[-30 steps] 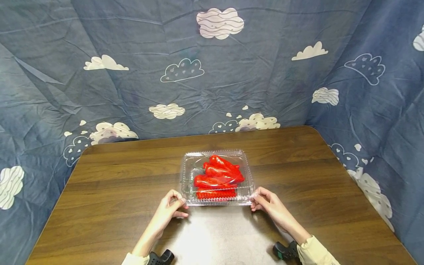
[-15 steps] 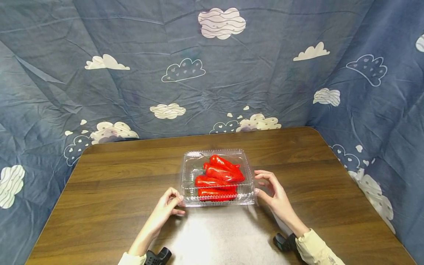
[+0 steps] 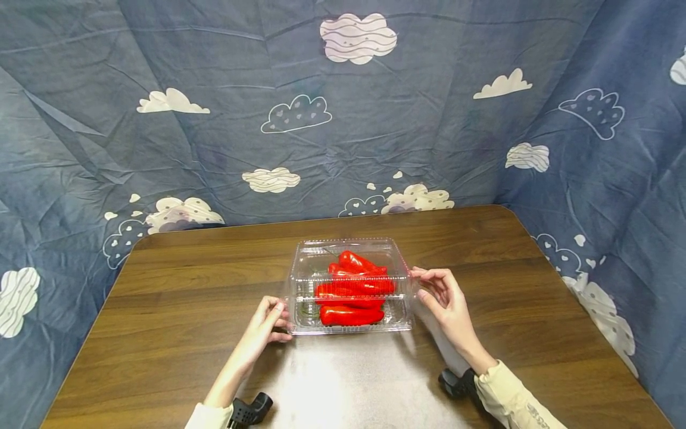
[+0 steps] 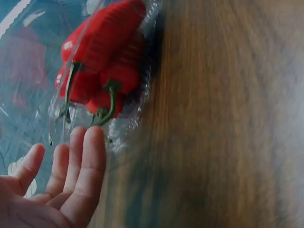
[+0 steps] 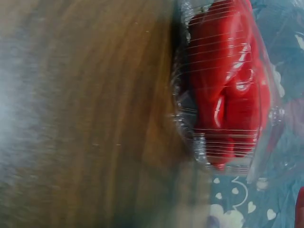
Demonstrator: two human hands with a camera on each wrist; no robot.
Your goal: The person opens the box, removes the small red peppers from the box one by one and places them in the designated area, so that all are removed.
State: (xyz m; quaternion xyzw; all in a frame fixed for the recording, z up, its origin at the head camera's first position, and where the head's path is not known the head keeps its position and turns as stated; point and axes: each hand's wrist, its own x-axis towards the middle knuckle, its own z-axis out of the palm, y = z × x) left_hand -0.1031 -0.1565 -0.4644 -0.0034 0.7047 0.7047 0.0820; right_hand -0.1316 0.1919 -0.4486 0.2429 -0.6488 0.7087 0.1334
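A clear plastic clamshell container [image 3: 300, 325] stands on the table, holding several long red peppers [image 3: 351, 315] with green stems. Its lid [image 3: 399, 259] is raised at the front, leaving a gap above the base. My left hand [image 3: 265, 325] is at the container's front left side; the left wrist view shows its fingers extended, the thumb apart, fingertips close to the stems. On the right side, my right hand [image 3: 446, 304] has its fingertips right at the lid's edge, thumb spaced from the fingers. Only a sliver of a finger [image 5: 299, 209] shows in the right wrist view.
The brown wooden table [image 3: 203, 286] extends around the container, with a bright glare in front. A blue cloth [image 3: 225, 143] with white clouds hangs behind it and along the sides. Each wrist carries a black camera mount [image 3: 249, 410].
The lid's front edge has risen from the base. My right hand has moved up from the front right corner along the side, and my left hand has shifted slightly left, its fingers loosening.
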